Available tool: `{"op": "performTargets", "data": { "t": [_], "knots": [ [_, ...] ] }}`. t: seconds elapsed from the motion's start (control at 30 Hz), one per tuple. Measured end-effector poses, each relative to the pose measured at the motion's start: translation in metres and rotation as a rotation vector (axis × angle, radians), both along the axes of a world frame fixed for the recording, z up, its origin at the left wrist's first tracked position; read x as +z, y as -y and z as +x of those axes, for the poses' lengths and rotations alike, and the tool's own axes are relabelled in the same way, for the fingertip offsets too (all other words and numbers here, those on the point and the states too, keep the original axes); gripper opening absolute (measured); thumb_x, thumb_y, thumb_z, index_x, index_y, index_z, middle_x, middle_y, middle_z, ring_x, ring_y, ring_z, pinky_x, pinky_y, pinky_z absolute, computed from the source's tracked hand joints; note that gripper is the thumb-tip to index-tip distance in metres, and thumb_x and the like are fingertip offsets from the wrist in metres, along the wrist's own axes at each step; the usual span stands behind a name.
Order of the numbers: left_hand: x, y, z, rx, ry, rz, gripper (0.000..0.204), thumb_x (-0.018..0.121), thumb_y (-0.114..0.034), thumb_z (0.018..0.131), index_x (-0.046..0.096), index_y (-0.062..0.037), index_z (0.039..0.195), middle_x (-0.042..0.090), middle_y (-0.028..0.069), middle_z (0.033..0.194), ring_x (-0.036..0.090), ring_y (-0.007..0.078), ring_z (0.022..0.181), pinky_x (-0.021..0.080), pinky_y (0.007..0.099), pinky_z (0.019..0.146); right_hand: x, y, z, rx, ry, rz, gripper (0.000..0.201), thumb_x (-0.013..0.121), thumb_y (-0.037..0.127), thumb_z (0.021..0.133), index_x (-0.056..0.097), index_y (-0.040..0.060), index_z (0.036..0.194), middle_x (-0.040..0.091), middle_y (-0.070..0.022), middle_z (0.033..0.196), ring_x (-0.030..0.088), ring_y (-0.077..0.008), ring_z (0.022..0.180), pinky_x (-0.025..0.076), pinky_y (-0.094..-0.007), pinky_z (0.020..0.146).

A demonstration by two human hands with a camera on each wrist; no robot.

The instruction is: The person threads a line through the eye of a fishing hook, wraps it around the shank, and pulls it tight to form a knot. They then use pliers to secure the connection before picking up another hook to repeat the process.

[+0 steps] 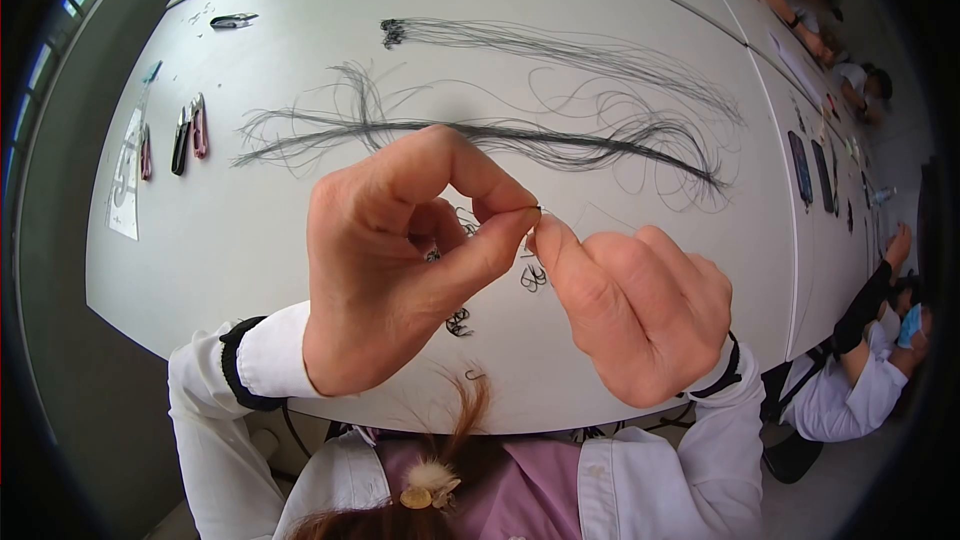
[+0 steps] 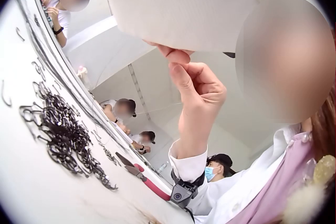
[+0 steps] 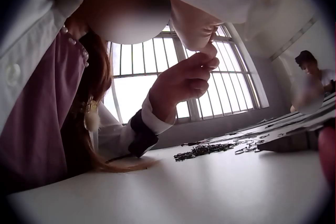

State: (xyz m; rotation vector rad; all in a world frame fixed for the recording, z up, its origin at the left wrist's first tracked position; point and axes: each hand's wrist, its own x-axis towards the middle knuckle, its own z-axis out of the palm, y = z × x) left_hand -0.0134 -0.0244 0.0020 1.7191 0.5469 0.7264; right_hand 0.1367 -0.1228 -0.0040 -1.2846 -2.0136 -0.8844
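In the head view my left hand [image 1: 375, 260] pinches a tiny dark piece, like the end of a fish hook [image 1: 539, 208], between thumb and forefinger; most of it is hidden. Right against those fingertips, my right hand [image 1: 645, 310] pinches with thumb and forefinger, its other fingers curled in. A fine line shows faintly by the right hand in the left wrist view; the fingers cover what they grip. Both hands are raised over the table. Below them lies a pile of black fish hooks [image 2: 63, 129], partly hidden from the head view by my left hand.
Long dark line bundles [image 1: 500, 130] stretch across the white table [image 1: 250, 270], one with hooks [image 1: 393, 33] clustered at its end. Thread snips [image 1: 199, 127] lie at the left. Red-handled pliers [image 2: 147, 181] lie beside the pile. Other people sit along the right.
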Motion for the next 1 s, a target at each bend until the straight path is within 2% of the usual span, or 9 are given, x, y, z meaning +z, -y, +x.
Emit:
{"op": "performTargets", "data": {
  "t": [0.07, 0.23, 0.43, 0.5, 0.53, 0.6, 0.8, 0.87, 1.0],
  "knots": [
    [-0.001, 0.000, 0.001, 0.010, 0.022, -0.025, 0.007, 0.063, 0.006, 0.078, 0.057, 0.0023, 0.077, 0.059, 0.0056, 0.077, 0.051, 0.0043, 0.057, 0.042, 0.0163, 0.042, 0.004, 0.006, -0.002, -0.036, 0.045, -0.109, 0.033, 0.065, -0.004, 0.058, 0.066, -0.0040, 0.091, 0.049, -0.0037, 0.068, 0.041, -0.0108, 0.046, 0.028, -0.0222, 0.034],
    [-0.005, 0.000, 0.003, 0.035, 0.086, -0.025, 0.007, 0.063, 0.007, 0.078, 0.058, 0.0026, 0.077, 0.059, 0.0066, 0.078, 0.053, 0.0061, 0.057, 0.045, 0.0170, 0.043, 0.001, 0.006, -0.005, -0.060, 0.077, -0.071, 0.037, 0.064, -0.001, 0.055, 0.066, -0.0041, 0.091, 0.049, -0.0036, 0.068, 0.040, -0.0100, 0.046, 0.026, -0.0210, 0.034],
    [-0.009, 0.002, 0.003, 0.062, 0.137, 0.125, 0.009, 0.065, 0.010, 0.075, 0.059, 0.0026, 0.076, 0.057, 0.0065, 0.074, 0.056, 0.0084, 0.060, 0.048, 0.0187, 0.048, 0.004, 0.008, -0.006, -0.104, 0.200, -0.056, 0.037, 0.065, 0.003, 0.054, 0.067, -0.0014, 0.090, 0.049, -0.0024, 0.069, 0.040, -0.0096, 0.046, 0.025, -0.0203, 0.035],
    [-0.009, 0.003, 0.002, 0.071, 0.102, 0.279, 0.012, 0.067, 0.011, 0.070, 0.059, 0.0024, 0.074, 0.055, 0.0061, 0.070, 0.056, 0.0085, 0.060, 0.048, 0.0190, 0.050, 0.004, 0.008, -0.007, -0.110, 0.232, -0.049, 0.036, 0.066, 0.003, 0.054, 0.067, -0.0002, 0.090, 0.050, -0.0020, 0.069, 0.039, -0.0095, 0.047, 0.025, -0.0202, 0.035],
    [-0.009, 0.002, 0.002, 0.073, 0.102, 0.277, 0.012, 0.067, 0.011, 0.070, 0.059, 0.0024, 0.074, 0.055, 0.0061, 0.070, 0.056, 0.0085, 0.060, 0.048, 0.0190, 0.050, 0.004, 0.007, -0.007, -0.115, 0.250, -0.025, 0.035, 0.066, 0.004, 0.055, 0.068, 0.0010, 0.090, 0.050, -0.0016, 0.069, 0.040, -0.0095, 0.047, 0.025, -0.0204, 0.035],
    [-0.009, 0.000, 0.000, 0.066, 0.039, 0.495, 0.014, 0.069, 0.011, 0.066, 0.060, 0.0021, 0.072, 0.055, 0.0063, 0.069, 0.056, 0.0091, 0.059, 0.045, 0.0201, 0.049, 0.004, 0.008, -0.007, -0.118, 0.268, -0.001, 0.034, 0.066, 0.004, 0.056, 0.068, 0.0022, 0.089, 0.050, -0.0012, 0.069, 0.040, -0.0095, 0.047, 0.024, -0.0205, 0.035],
    [-0.010, 0.000, -0.002, 0.017, 0.026, 0.629, 0.016, 0.070, 0.009, 0.064, 0.061, 0.0004, 0.073, 0.057, 0.0076, 0.070, 0.056, 0.0138, 0.056, 0.044, 0.0234, 0.048, 0.010, 0.012, -0.008, -0.150, 0.283, 0.020, 0.034, 0.068, 0.006, 0.055, 0.068, 0.0047, 0.089, 0.050, -0.0002, 0.070, 0.040, -0.0102, 0.050, 0.025, -0.0205, 0.037],
    [-0.008, 0.002, -0.002, 0.008, 0.012, 0.629, 0.015, 0.070, 0.008, 0.065, 0.060, 0.0001, 0.073, 0.057, 0.0078, 0.070, 0.057, 0.0146, 0.057, 0.044, 0.0238, 0.048, 0.017, 0.013, -0.008, -0.115, 0.131, -0.082, 0.032, 0.071, 0.008, 0.057, 0.069, 0.0045, 0.089, 0.050, -0.0010, 0.070, 0.040, -0.0106, 0.050, 0.028, -0.0209, 0.038],
    [-0.006, 0.001, -0.002, -0.040, 0.000, 0.626, 0.014, 0.070, 0.008, 0.066, 0.059, 0.0003, 0.073, 0.057, 0.0081, 0.070, 0.058, 0.0147, 0.057, 0.045, 0.0242, 0.047, 0.025, 0.006, 0.003, -0.057, -0.024, -0.211, 0.031, 0.074, 0.005, 0.058, 0.068, 0.0043, 0.088, 0.052, -0.0017, 0.069, 0.043, -0.0115, 0.050, 0.031, -0.0220, 0.038]
  ]
}}
